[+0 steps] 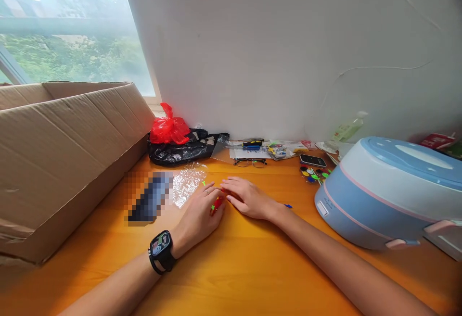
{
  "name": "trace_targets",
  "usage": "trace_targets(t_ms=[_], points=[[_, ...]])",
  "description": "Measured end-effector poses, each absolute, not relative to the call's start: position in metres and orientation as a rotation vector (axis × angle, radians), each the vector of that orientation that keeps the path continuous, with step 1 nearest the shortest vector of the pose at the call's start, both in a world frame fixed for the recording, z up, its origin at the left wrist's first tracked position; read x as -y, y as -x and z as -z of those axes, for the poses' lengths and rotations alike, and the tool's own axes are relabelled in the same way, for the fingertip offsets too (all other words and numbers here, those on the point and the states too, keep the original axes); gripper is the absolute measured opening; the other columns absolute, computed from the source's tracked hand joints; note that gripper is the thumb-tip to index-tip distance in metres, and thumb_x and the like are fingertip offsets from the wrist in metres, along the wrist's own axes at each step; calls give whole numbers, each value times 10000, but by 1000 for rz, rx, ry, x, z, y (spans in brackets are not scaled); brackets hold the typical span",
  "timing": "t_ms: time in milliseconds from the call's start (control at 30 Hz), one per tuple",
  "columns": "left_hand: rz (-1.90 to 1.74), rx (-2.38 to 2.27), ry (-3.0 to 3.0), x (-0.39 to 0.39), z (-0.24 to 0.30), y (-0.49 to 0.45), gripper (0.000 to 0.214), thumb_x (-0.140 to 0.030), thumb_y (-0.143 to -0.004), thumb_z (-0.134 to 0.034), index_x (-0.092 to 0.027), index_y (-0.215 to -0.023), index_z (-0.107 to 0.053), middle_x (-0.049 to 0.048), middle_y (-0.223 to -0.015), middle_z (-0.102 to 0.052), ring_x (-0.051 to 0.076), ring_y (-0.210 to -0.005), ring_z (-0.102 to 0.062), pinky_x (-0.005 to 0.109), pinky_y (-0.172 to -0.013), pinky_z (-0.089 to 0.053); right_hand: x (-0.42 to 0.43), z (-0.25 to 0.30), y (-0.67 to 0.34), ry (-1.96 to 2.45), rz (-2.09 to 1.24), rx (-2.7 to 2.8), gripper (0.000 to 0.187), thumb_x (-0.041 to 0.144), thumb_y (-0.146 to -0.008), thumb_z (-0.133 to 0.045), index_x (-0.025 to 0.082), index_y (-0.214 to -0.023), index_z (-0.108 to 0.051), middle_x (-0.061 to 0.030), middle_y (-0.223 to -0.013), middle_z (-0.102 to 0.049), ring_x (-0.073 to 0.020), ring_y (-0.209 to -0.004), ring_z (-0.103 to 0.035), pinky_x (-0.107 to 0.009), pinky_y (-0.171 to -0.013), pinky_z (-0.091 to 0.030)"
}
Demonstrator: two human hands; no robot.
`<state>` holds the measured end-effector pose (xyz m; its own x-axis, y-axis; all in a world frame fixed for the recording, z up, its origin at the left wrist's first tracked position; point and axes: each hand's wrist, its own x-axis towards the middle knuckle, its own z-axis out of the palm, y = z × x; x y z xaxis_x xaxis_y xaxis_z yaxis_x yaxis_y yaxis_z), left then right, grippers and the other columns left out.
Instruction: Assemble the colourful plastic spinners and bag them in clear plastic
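Close together over the wooden table, my two hands meet at a small red and green plastic piece (217, 204). My left hand (200, 210), with a black watch on its wrist, is curled round it and hides much of its shape. From the right, my right hand (250, 199) reaches in with bent fingers; its thumb and fingertips close on the red part beside the left fingertips. A small bright green piece (204, 183) shows just beyond my left hand. Past my right wrist lies a small blue piece (288, 206).
Left stand a large cardboard box (79, 162) and clear plastic wrapping (187, 183). Along the wall are a red bag (169, 128), black bag (180, 152), glasses (250, 163) and phone (312, 160). Coloured discs (311, 176) lie near a blue-white appliance (382, 195).
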<state>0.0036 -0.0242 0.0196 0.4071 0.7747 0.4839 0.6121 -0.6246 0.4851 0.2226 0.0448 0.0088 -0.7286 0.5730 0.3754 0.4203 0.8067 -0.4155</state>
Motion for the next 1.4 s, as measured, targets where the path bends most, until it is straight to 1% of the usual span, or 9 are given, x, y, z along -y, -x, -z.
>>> trace_targets(t_ms=[167, 367, 567, 700, 933, 1100, 1200, 1300, 1400], points=[[-1006, -1222, -2421, 22, -28, -2, 186, -72, -961, -550, -223, -945, -657, 42, -993, -739, 242, -965, -675, 513, -1041, -526, -39, -21, -244, 843, -443, 2486, 281, 188, -1047, -548, 229, -1223, -764, -111, -1163, -781, -269, -1064, -697, -408, -958, -546], [-988, -1184, -2392, 20, -25, -1, 100, -143, -986, -610, -220, -965, -671, 60, -1017, -736, 251, -991, -676, 445, -936, -561, -15, -32, -293, 1092, -489, 2416, 224, 260, -1040, -583, 229, -1133, -784, -104, -1115, -783, -272, -996, -703, -410, -913, -542], [-1061, -1186, -2346, 16, -14, 3, 262, -167, -975, -636, -231, -1227, -668, 118, -1250, -685, 270, -1141, -660, 446, -998, -558, 1, -31, -307, 1179, -581, 2236, 242, 369, -1043, -613, 251, -1168, -783, -100, -1158, -768, -273, -1057, -706, -416, -957, -559], [-1032, -1194, -2390, 16, -13, 4, 287, -182, -983, -639, -233, -1265, -660, 133, -1351, -662, 294, -1245, -625, 481, -1070, -531, 4, -28, -303, 1147, -590, 2137, 223, 380, -1024, -653, 237, -1141, -777, -110, -1117, -751, -261, -1001, -704, -397, -883, -591], [-1144, -1209, -2479, 21, -13, 2, 299, -213, -983, -668, -224, -1282, -653, 135, -1322, -674, 321, -1280, -571, 530, -1095, -505, 21, -33, -287, 853, -393, 2141, 144, 250, -1041, -647, 246, -1160, -727, -85, -1057, -747, -253, -1034, -663, -420, -943, -563], [-1180, -1087, -2525, 35, -20, -5, 217, -200, -1016, -638, -225, -1230, -657, 110, -1190, -715, 281, -1145, -617, 449, -993, -548, 31, -34, -275, 796, -420, 2447, 145, 186, -1015, -669, 263, -1128, -718, -63, -1117, -756, -265, -1130, -637, -429, -1008, -523], [-1105, -950, -2558, 46, -24, -10, 245, -177, -1024, -613, -230, -1259, -657, 103, -1227, -718, 263, -1148, -637, 425, -1004, -553, 30, -36, -279, 867, -441, 2434, 248, 259, -961, -763, 246, -1199, -696, -85, -1219, -719, -265, -1172, -627, -399, -1016, -515], [-956, -842, -2606, 54, -27, -15, 375, -168, -1016, -600, -243, -1383, -620, 105, -1332, -706, 273, -1209, -638, 464, -1090, -525, 26, -42, -291, 1065, -381, 2393, 153, 347, -961, -763, 226, -1025, -695, -60, -1025, -711, -234, -977, -646, -351, -867, -504], [-759, -773, -2661, 60, -28, -22, 499, -189, -999, -628, -239, -1491, -555, 137, -1470, -649, 301, -1225, -624, 502, -1078, -529, 22, -45, -305, 1280, -342, 2460, 145, 298, -973, -704, 223, -868, -638, -7, -836, -664, -178, -749, -589, -310, -694, -408]])
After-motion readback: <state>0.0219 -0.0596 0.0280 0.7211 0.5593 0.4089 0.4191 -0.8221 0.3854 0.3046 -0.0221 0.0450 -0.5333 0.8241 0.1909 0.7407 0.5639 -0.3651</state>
